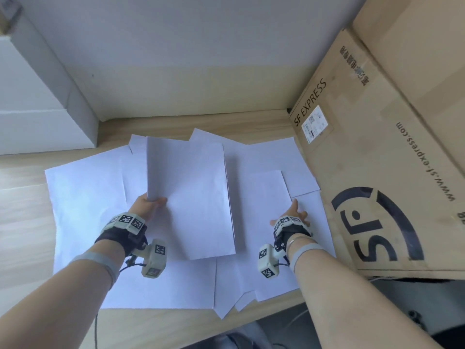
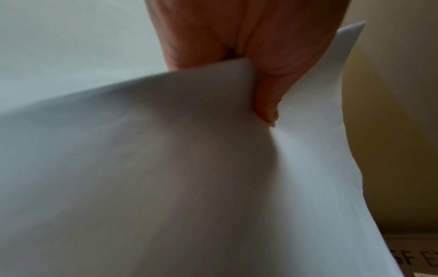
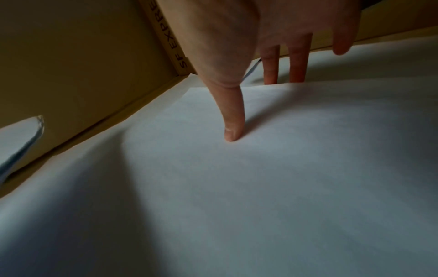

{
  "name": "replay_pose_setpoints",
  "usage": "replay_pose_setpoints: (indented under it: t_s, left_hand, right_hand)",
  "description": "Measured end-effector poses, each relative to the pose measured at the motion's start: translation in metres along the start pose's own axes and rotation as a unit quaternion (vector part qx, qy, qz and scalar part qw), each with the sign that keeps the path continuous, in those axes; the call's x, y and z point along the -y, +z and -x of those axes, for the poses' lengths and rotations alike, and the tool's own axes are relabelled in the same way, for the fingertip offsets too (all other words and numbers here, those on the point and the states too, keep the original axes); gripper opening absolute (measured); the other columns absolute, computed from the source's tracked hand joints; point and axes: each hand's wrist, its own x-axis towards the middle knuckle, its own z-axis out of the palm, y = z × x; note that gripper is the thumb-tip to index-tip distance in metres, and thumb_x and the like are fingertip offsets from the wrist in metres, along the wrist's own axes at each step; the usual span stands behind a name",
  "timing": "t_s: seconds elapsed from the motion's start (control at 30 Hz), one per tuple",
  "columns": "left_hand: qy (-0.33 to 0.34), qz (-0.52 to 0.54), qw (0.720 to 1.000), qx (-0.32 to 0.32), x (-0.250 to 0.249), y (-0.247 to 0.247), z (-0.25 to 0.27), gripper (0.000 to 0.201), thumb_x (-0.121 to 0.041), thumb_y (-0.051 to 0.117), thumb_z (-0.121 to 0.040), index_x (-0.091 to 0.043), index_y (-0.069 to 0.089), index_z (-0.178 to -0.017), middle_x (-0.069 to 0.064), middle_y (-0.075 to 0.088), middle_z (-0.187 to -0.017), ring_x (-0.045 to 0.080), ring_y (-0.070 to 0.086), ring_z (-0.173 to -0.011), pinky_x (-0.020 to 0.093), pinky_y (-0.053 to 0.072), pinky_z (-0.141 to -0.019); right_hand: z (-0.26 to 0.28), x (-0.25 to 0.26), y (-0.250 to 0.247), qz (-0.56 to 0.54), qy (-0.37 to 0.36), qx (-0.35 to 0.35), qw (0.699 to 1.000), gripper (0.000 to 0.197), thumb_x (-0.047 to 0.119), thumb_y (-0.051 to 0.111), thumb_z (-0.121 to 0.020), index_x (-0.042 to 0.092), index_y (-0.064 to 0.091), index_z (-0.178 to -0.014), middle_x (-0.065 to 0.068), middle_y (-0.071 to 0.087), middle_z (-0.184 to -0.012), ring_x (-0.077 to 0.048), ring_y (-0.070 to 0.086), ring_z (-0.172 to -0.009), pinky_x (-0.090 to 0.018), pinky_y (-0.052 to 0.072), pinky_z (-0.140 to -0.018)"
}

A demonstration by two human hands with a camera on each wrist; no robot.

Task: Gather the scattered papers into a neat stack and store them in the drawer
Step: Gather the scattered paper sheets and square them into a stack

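Several white paper sheets (image 1: pixel 85 197) lie scattered and overlapping on the wooden desk (image 1: pixel 22 222). My left hand (image 1: pixel 148 206) pinches the near left corner of a small lifted stack of sheets (image 1: pixel 191 192), thumb on top; in the left wrist view the held sheets (image 2: pixel 166 168) curve below my thumb (image 2: pixel 267 105). My right hand (image 1: pixel 293 215) lies on the papers beside the cardboard box, fingers straight. In the right wrist view its thumb (image 3: pixel 231 120) presses on a sheet (image 3: pixel 260 168) while two fingers (image 3: pixel 271 63) slip behind that sheet's far edge. No drawer is in view.
A large SF Express cardboard box (image 1: pixel 377 159) stands close on the right, its side touching the papers. A white box (image 1: pixel 32 117) sits at the back left. The wall (image 1: pixel 176 46) closes the back. The desk's front edge (image 1: pixel 264 316) runs diagonally near my right forearm.
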Motion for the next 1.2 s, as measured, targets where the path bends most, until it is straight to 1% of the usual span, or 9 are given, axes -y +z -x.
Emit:
replay_pose_setpoints:
  t_s: [0.07,0.17,0.23,0.37,0.47,0.53,0.77,0.97,1.2]
  left_hand:
    - [-0.003,-0.008,1.000,0.002,0.001,0.002,-0.001,0.006,-0.012,0.058,-0.088,-0.007,0.057,-0.090,0.015,0.056,-0.077,0.030,0.055,-0.082,0.045,0.046,-0.085]
    - [-0.008,-0.015,1.000,0.009,0.001,0.002,-0.005,0.005,-0.013,0.060,-0.087,-0.009,0.059,-0.086,0.015,0.058,-0.075,0.031,0.056,-0.084,0.049,0.047,-0.088]
    - [-0.007,-0.009,1.000,0.008,-0.002,0.002,-0.006,0.005,-0.012,0.060,-0.087,-0.008,0.058,-0.087,0.014,0.057,-0.074,0.031,0.056,-0.078,0.047,0.047,-0.085]
    - [-0.011,0.023,1.000,0.008,-0.009,0.000,-0.010,0.009,-0.009,0.058,-0.088,-0.009,0.057,-0.079,0.013,0.055,-0.071,0.027,0.052,-0.066,0.040,0.044,-0.077]
    - [-0.014,0.044,0.999,-0.006,-0.012,0.001,-0.015,0.008,-0.005,0.057,-0.089,-0.006,0.057,-0.080,0.012,0.053,-0.068,0.025,0.050,-0.061,0.031,0.044,-0.063]
    - [-0.017,0.054,0.998,-0.011,-0.011,0.001,-0.019,0.004,-0.005,0.058,-0.088,-0.004,0.058,-0.085,0.012,0.053,-0.069,0.025,0.050,-0.061,0.030,0.043,-0.062]
    - [-0.047,0.081,0.995,-0.032,-0.005,-0.001,-0.028,0.014,-0.006,0.060,-0.086,-0.009,0.059,-0.072,0.004,0.058,-0.053,0.025,0.051,-0.060,0.031,0.045,-0.062]
    - [-0.063,0.097,0.993,-0.029,-0.004,-0.002,-0.031,0.004,-0.008,0.059,-0.088,-0.005,0.058,-0.085,0.013,0.055,-0.071,0.027,0.052,-0.063,0.032,0.046,-0.062]
    - [-0.071,0.112,0.991,-0.033,-0.010,0.003,-0.036,0.008,-0.005,0.058,-0.088,-0.007,0.057,-0.081,0.013,0.054,-0.072,0.026,0.051,-0.063,0.031,0.045,-0.062]
  right_hand:
    - [-0.003,-0.001,0.001,0.016,0.013,-0.002,1.000,0.086,0.022,0.069,-0.081,0.029,0.014,-0.146,-0.013,0.022,-0.150,-0.036,0.026,-0.137,-0.056,0.019,-0.112]
    - [-0.011,-0.001,-0.006,0.040,-0.004,0.022,0.999,0.042,0.025,0.052,-0.093,0.006,0.039,-0.128,-0.017,0.043,-0.143,-0.033,0.038,-0.135,-0.050,0.024,-0.114]
    - [-0.013,0.006,-0.018,0.067,-0.034,0.047,0.996,0.043,0.021,0.051,-0.095,-0.002,0.045,-0.130,-0.020,0.048,-0.140,-0.033,0.045,-0.130,-0.041,0.036,-0.110]
    - [-0.017,0.042,-0.055,0.136,-0.126,0.037,0.982,0.045,0.019,0.062,-0.089,-0.001,0.051,-0.127,-0.016,0.055,-0.132,-0.032,0.053,-0.122,-0.033,0.045,-0.096]
    - [-0.026,0.080,-0.065,0.203,-0.190,0.011,0.961,0.028,0.017,0.057,-0.088,0.006,0.057,-0.114,-0.014,0.059,-0.125,-0.032,0.057,-0.115,-0.034,0.045,-0.090]
    - [-0.031,0.103,-0.064,0.237,-0.232,-0.007,0.943,0.027,0.014,0.052,-0.087,0.013,0.055,-0.114,-0.011,0.058,-0.126,-0.032,0.055,-0.115,-0.037,0.044,-0.091]
    - [-0.054,0.158,-0.052,0.360,-0.331,-0.046,0.871,0.041,0.016,0.053,-0.089,0.018,0.050,-0.129,-0.008,0.040,-0.137,-0.029,0.037,-0.129,-0.041,0.036,-0.102]
    - [-0.081,0.176,-0.047,0.388,-0.359,-0.053,0.847,0.048,0.014,0.057,-0.083,0.023,0.051,-0.130,-0.004,0.030,-0.146,-0.024,0.027,-0.136,-0.039,0.026,-0.107]
    - [-0.091,0.195,-0.062,0.427,-0.336,-0.021,0.839,0.050,0.023,0.054,-0.089,0.031,0.042,-0.137,-0.004,0.029,-0.148,-0.025,0.019,-0.141,-0.056,0.000,-0.115]
